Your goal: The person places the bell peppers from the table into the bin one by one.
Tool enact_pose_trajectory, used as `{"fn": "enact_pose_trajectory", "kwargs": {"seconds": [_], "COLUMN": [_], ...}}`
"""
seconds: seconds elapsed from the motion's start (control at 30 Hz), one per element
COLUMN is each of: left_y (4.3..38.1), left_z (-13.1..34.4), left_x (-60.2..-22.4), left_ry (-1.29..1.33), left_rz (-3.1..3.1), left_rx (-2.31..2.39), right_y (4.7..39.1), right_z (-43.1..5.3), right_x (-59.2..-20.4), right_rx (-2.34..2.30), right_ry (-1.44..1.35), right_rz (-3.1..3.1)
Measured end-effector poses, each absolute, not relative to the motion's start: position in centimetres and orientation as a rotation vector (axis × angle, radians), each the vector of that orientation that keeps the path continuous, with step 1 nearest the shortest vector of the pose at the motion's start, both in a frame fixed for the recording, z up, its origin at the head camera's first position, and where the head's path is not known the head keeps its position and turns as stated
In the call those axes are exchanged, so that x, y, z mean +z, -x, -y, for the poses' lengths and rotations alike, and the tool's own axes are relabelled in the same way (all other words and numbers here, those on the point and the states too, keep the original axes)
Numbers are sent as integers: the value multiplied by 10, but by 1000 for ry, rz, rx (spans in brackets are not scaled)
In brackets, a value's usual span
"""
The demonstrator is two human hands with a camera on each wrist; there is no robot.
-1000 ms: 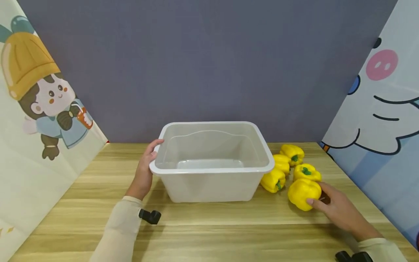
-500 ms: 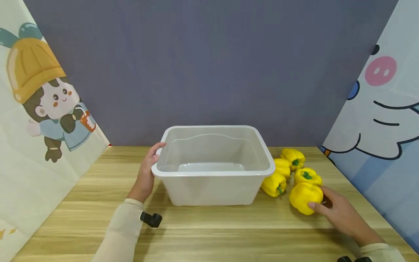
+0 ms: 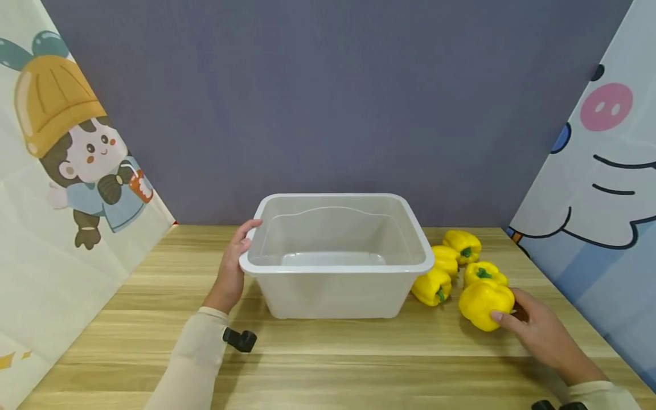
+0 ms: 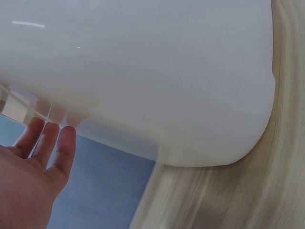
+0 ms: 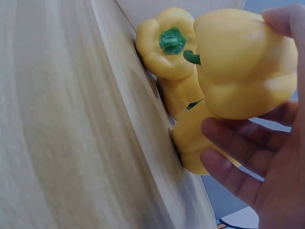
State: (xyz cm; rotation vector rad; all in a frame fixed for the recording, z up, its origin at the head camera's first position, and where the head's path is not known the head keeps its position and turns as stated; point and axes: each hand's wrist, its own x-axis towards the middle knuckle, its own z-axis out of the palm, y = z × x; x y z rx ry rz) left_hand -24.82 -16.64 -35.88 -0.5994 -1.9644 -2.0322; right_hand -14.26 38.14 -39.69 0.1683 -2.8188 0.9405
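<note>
A white plastic bin (image 3: 333,296) stands on the wooden table. My left hand (image 3: 233,265) grips its left rim; in the left wrist view several fingertips (image 4: 66,138) press up beneath the rim. On the right, my right hand (image 3: 543,330) holds a yellow bell pepper (image 3: 484,304) between thumb and fingers, and in the right wrist view this pepper (image 5: 245,67) appears lifted off the table. Just behind it sits another yellow bell pepper (image 3: 482,272) with its green stem up. Three more lie beside the bin: a near one (image 3: 433,287), a middle one (image 3: 446,259) and a far one (image 3: 463,245).
A grey panel (image 3: 328,102) closes off the back of the table (image 3: 307,364). Cartoon-printed panels stand at the left (image 3: 66,239) and right (image 3: 605,210). The bin's inside shows only its bare floor (image 3: 333,259).
The right hand has raised the bell pepper slightly and drawn it a little to the right. The left hand keeps its hold on the bin. The head view has shifted slightly.
</note>
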Motion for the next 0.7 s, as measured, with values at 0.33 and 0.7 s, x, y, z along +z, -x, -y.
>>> {"fn": "enact_pose_trajectory", "kwargs": {"seconds": [0.33, 0.7], "left_y": [248, 245], "left_z": [167, 165], "left_x": [-358, -355], "left_ry": [611, 598], "left_rz": [1958, 1950], "left_rx": [-2036, -2044], "right_y": [142, 141], "right_z": [-381, -381], "right_x": [-394, -394], "right_rx": [941, 924], "right_ry": [-146, -145], "right_rz": [2821, 2783]}}
